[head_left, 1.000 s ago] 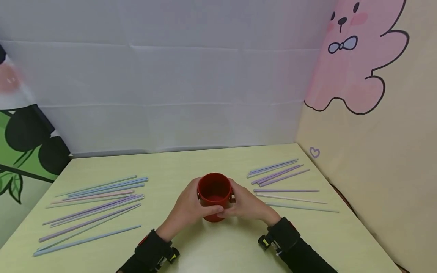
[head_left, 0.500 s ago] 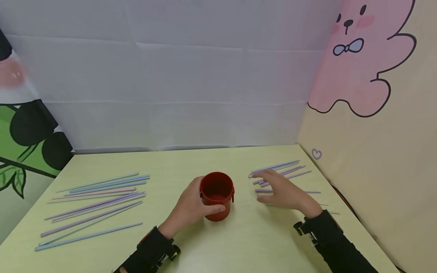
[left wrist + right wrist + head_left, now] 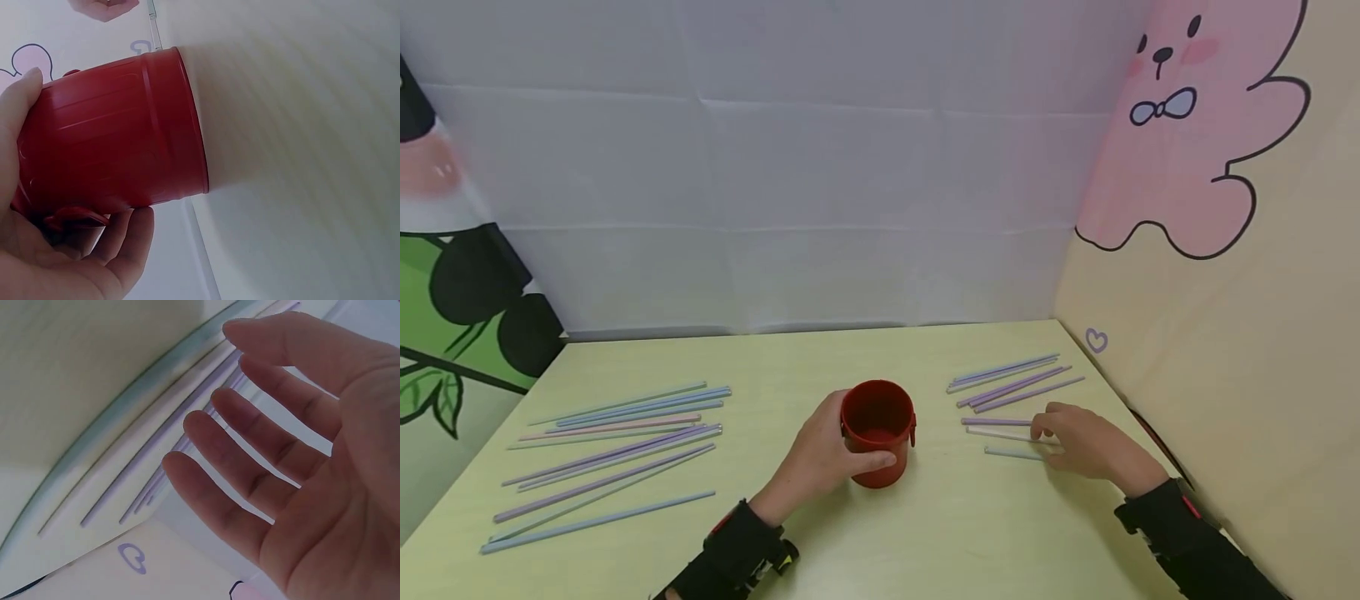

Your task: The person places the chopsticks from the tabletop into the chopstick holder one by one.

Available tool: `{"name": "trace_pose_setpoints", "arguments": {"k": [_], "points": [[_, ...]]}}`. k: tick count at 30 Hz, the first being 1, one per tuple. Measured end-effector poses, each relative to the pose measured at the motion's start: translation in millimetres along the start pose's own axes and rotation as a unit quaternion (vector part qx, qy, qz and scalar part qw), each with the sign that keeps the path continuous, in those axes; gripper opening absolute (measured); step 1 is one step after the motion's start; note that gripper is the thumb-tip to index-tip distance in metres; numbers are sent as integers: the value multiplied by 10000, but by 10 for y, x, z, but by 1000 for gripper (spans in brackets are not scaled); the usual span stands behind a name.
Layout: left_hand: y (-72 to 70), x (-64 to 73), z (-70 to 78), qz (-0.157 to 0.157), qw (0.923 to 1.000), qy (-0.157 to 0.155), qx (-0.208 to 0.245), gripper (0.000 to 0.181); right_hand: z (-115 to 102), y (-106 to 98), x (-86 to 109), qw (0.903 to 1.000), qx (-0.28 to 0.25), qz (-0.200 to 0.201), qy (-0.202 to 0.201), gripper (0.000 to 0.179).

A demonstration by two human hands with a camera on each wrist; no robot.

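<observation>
A red cup [image 3: 877,429] with small side handles, shaped like a little bin, stands upright on the table. My left hand [image 3: 812,454] grips it from the left, thumb across its near side. In the left wrist view, the fingers of that hand curl round the cup [image 3: 112,134] near a handle. Low over the right-hand sticks is my right hand [image 3: 1090,442], its fingers loosely bent and holding nothing. Below it lie a thin purple stick [image 3: 996,422], a whitish stick [image 3: 992,432] and a pale green stick [image 3: 1011,453], their right ends hidden by the hand.
Blue sticks [image 3: 1003,371] and slanted purple sticks [image 3: 1026,392] lie farther back on the right. Several pastel sticks [image 3: 602,485] spread over the left side. A white cloth wall [image 3: 820,208] stands behind the table [image 3: 880,550], a cream wall [image 3: 1247,350] at right.
My right hand has let go of the cup and moved right, over the right-hand sticks. My left hand keeps its hold on the cup, which stays in place.
</observation>
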State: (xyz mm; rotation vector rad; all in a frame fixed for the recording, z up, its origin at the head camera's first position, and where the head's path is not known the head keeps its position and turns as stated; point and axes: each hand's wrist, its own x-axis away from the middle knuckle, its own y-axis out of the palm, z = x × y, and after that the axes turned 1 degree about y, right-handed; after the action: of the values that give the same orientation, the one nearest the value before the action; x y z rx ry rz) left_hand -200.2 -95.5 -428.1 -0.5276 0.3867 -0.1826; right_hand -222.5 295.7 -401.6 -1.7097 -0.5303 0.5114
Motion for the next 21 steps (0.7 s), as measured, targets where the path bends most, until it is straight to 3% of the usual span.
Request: {"name": "trace_pose_setpoints", "arguments": {"k": [21], "points": [[42, -7, -7, -39, 9992, -18, 386, 89, 105, 229, 39, 9999, -34, 80, -84, 28]]}}
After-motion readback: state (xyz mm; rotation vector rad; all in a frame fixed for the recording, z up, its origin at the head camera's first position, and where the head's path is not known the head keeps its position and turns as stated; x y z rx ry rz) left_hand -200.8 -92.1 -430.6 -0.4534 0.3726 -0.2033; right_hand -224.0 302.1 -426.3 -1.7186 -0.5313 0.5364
